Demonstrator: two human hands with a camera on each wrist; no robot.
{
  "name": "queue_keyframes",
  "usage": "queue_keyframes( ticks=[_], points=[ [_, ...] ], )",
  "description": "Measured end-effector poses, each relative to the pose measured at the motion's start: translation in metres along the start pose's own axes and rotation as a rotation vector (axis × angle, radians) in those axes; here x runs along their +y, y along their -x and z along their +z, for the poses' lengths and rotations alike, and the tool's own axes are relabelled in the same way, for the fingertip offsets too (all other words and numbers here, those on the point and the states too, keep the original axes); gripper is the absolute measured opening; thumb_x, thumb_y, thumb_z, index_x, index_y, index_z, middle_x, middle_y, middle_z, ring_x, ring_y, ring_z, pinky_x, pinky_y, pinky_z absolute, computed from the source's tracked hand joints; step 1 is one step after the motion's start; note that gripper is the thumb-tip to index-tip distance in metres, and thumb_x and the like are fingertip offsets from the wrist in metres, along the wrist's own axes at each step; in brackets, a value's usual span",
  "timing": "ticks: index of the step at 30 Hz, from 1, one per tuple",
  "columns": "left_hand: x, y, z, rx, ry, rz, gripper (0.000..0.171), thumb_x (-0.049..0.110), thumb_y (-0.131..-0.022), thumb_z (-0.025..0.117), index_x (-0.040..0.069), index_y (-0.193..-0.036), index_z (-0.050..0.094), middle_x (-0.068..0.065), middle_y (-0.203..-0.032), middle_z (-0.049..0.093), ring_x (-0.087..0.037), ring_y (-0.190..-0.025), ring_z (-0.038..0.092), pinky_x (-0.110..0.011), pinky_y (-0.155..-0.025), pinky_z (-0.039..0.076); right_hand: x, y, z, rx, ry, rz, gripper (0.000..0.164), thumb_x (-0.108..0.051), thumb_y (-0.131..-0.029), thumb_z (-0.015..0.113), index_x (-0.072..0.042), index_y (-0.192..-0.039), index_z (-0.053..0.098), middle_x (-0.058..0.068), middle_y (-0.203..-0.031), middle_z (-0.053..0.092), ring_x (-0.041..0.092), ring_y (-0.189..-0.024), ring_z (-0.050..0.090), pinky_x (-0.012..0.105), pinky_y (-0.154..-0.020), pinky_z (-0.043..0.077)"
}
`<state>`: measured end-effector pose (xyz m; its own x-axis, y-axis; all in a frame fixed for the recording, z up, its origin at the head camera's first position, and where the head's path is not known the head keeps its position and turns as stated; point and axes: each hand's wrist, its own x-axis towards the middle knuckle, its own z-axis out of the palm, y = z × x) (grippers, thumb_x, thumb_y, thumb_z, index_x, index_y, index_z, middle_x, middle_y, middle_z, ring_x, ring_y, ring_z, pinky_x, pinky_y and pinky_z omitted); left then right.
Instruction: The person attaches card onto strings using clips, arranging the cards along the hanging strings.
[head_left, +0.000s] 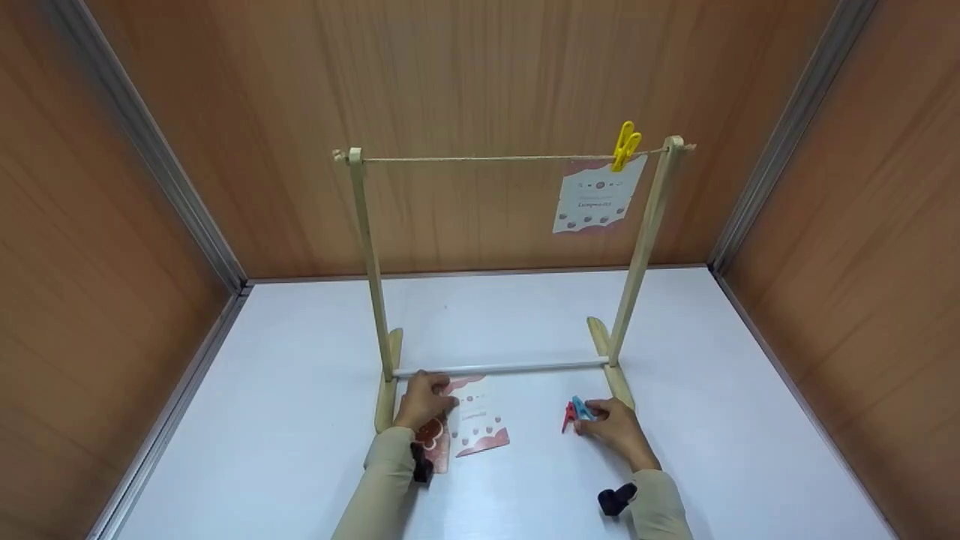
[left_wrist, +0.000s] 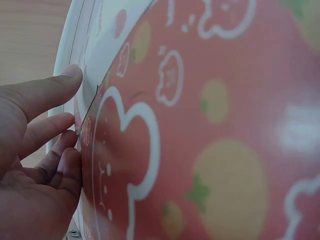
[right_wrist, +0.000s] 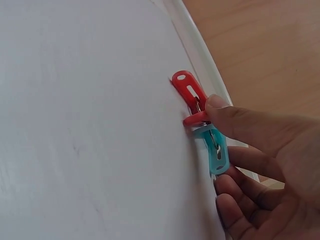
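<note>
My left hand (head_left: 421,401) is over a pink patterned card (left_wrist: 185,120), its fingertips touching around the card's edge, thumb apart from the other fingers. Beside it lies a white card with pink ends (head_left: 476,424), partly overlapping the pink one. At the right, my right hand (head_left: 615,429) pinches a light-blue clothespin (right_wrist: 218,155) between thumb and fingers. A red clothespin (right_wrist: 189,90) lies against the blue one, near the thumb tip. Above, a yellow clothespin (head_left: 625,148) clips another white-and-pink card (head_left: 598,196) onto a string (head_left: 480,158).
A wooden stand holds the string between a left post (head_left: 367,255) and a right post (head_left: 643,247). Its white lower bar (head_left: 517,367) runs just beyond the hands. The white tabletop (head_left: 300,337) is bounded by wood-grain walls (head_left: 480,82).
</note>
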<state>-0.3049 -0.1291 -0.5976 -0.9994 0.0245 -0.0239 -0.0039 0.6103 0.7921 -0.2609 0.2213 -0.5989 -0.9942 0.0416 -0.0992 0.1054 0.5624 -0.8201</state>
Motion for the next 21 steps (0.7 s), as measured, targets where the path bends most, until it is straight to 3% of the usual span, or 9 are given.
queue_keyframes(
  ticks=[5, 16, 21],
  points=[
    [0.0012, 0.0019, 0.0015, 0.014, -0.019, -0.013, 0.041, 0.013, -0.074, 0.08, 0.004, -0.112, 0.069, -0.01, -0.103, 0.058, -0.024, -0.098, 0.052, -0.045, -0.09, 0.043, 0.0015, 0.0019, 0.0023, 0.014, -0.011, -0.01, 0.048, -0.016, -0.071, 0.083, 0.005, -0.111, 0.067, 0.011, -0.097, 0.06, 0.019, -0.085, 0.052, 0.029, -0.073, 0.042],
    [-0.0005, -0.0015, 0.0031, 0.027, -0.063, 0.025, 0.03, 0.014, -0.072, 0.082, 0.006, -0.098, 0.071, -0.007, -0.096, 0.056, -0.021, -0.091, 0.05, -0.039, -0.082, 0.041, -0.0002, 0.0043, 0.0049, 0.039, -0.038, 0.009, 0.038, -0.014, -0.074, 0.08, 0.004, -0.105, 0.069, 0.013, -0.097, 0.061, 0.021, -0.086, 0.055, 0.029, -0.074, 0.044],
    [0.0002, -0.0014, 0.0011, 0.003, -0.057, 0.009, 0.036, 0.015, -0.071, 0.083, 0.005, -0.103, 0.07, -0.008, -0.097, 0.056, -0.022, -0.092, 0.05, -0.04, -0.083, 0.042, -0.0001, 0.0045, 0.0051, 0.032, -0.038, 0.018, 0.038, -0.014, -0.075, 0.08, 0.003, -0.106, 0.068, 0.012, -0.097, 0.061, 0.02, -0.086, 0.055, 0.028, -0.073, 0.044]
  ],
)
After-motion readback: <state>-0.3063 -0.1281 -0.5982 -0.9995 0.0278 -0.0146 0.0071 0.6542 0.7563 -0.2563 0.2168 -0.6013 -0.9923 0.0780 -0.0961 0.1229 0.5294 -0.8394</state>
